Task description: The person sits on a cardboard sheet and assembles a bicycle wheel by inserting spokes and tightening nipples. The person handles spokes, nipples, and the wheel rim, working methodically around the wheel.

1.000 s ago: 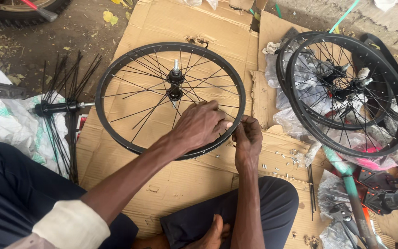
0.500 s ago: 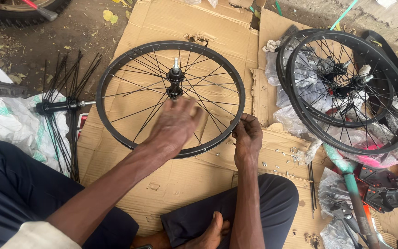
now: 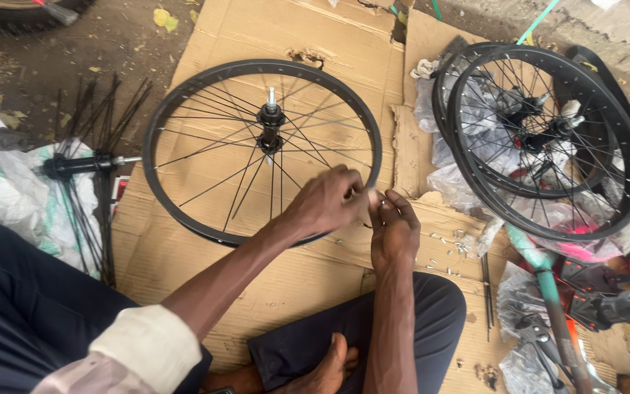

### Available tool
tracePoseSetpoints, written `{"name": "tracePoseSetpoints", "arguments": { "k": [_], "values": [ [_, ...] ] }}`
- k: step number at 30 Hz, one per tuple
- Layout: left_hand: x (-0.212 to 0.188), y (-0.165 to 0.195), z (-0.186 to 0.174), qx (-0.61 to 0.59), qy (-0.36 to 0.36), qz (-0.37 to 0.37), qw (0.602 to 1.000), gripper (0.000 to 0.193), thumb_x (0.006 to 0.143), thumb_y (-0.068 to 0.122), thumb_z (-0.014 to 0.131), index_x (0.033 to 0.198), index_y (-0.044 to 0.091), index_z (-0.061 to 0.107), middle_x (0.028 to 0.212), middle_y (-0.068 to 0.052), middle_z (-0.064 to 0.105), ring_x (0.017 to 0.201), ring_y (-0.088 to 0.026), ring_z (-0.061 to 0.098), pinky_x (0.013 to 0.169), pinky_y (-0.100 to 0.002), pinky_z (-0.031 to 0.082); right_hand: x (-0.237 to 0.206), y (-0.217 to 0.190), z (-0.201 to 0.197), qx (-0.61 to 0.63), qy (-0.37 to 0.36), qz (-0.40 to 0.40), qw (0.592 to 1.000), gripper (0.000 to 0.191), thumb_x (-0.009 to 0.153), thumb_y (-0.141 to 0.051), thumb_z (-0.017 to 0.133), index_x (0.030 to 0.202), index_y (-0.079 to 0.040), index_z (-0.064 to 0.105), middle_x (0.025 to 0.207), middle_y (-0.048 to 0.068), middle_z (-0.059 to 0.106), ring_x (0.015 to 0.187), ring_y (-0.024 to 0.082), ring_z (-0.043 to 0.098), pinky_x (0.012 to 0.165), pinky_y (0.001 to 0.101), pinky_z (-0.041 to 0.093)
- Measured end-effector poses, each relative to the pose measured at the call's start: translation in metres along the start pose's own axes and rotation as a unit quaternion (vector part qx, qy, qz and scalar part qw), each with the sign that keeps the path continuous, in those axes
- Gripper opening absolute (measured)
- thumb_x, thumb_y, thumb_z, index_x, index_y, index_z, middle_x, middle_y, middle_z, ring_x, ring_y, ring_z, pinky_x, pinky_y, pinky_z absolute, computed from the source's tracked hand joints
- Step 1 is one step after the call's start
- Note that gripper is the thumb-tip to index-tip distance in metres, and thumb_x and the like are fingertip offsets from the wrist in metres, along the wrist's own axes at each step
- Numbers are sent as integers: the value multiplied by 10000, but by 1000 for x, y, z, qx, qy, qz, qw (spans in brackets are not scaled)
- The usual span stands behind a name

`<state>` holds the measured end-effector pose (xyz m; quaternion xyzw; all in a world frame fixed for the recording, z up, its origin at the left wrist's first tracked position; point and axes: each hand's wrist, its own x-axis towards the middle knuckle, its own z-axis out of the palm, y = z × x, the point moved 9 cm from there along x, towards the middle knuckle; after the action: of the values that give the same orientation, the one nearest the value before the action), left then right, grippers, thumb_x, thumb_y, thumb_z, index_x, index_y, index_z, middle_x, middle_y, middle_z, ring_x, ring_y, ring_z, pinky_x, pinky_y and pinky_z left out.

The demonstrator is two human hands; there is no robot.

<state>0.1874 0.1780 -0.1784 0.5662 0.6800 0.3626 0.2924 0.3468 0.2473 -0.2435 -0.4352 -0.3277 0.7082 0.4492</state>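
Now sitting on flattened cardboard (image 3: 271, 36), legs in dark trousers folded, bare foot (image 3: 327, 368) tucked in below. Lying flat on the cardboard just ahead: a black wheel (image 3: 184, 211), hub (image 3: 270, 124) pointing up, spokes fanning out to the rim. Working at the near right arc of that rim with both hands. Left hand (image 3: 326, 201) reaching over the rim, fingers (image 3: 355, 191) curled and pressed together at the tips, seemingly pinching something small at the rim, though too tiny to make out. Right hand (image 3: 394, 228) meeting it from the right, fingers (image 3: 386, 208) bent inward and closed on the same spot, touching the left fingertips. Lying scattered on the cardboard just right of the right hand: small silvery nipples (image 3: 446, 244). Resting to the left, partly on a white sack (image 3: 1, 197): a second hub (image 3: 82, 165) with loose spokes hanging from it. Stacked well to the right on plastic wrap: two more wheels (image 3: 621, 204). Showing below them: a teal frame tube (image 3: 545, 281) and black parts (image 3: 607, 295).
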Motion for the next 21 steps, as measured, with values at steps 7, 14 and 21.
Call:
{"name": "tracePoseSetpoints", "arguments": {
  "k": [7,14,21],
  "values": [
    [35,-34,14,-104,-43,-51,992,146,936,125,614,1030,44,690,920,-97,718,763,-190,666,718,-365,576,-14,-9,-5,-44,-27,-46,998,227,978,25,654,1198,62,611,1007,182,693,893,209,655,803,304,555],
    [28,-32,15,-106,-152,-82,979,176,946,107,547,1018,30,688,804,-124,710,600,-192,701,583,-384,633,-16,-7,-4,-14,-4,-2,1000,294,889,-35,620,1164,59,581,1008,194,742,921,215,744,846,280,585],
    [23,-20,5,-133,-132,-92,978,208,948,132,567,946,-22,707,760,-125,689,566,-196,707,453,-307,625,-20,-7,-7,-155,12,-9,988,263,947,-101,771,1072,36,585,798,109,680,662,144,591,558,239,453]
  ]
}}
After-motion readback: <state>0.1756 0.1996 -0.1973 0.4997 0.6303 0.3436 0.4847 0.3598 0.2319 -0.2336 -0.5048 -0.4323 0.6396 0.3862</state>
